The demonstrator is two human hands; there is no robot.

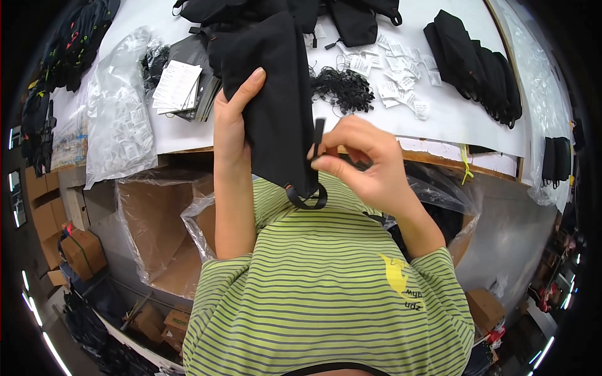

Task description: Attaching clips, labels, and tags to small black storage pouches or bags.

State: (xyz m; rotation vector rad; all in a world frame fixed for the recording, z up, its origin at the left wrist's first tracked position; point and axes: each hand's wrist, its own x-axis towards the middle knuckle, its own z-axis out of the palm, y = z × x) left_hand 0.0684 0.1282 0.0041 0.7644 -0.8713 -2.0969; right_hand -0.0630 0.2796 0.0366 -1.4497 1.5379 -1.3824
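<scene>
A black fabric pouch (273, 94) hangs upright in front of me over the table's near edge, with a small loop (307, 199) at its lower end. My left hand (235, 119) grips its left side, thumb lying across the front and the other fingers hidden behind. At the pouch's right edge my right hand (360, 153) is closed in a pinch on a narrow black pull tab (319, 130), whose upper end sticks up past the fingertips. Just beyond lie a heap of black cords (343, 89) and many loose white tags (401, 72).
More black pouches (354, 22) lie at the back, and a row of them (473, 69) at the right. On the left are white cards (177, 88) and a clear plastic bag (122, 113). Below the table edge stands a plastic-lined cardboard box (157, 219).
</scene>
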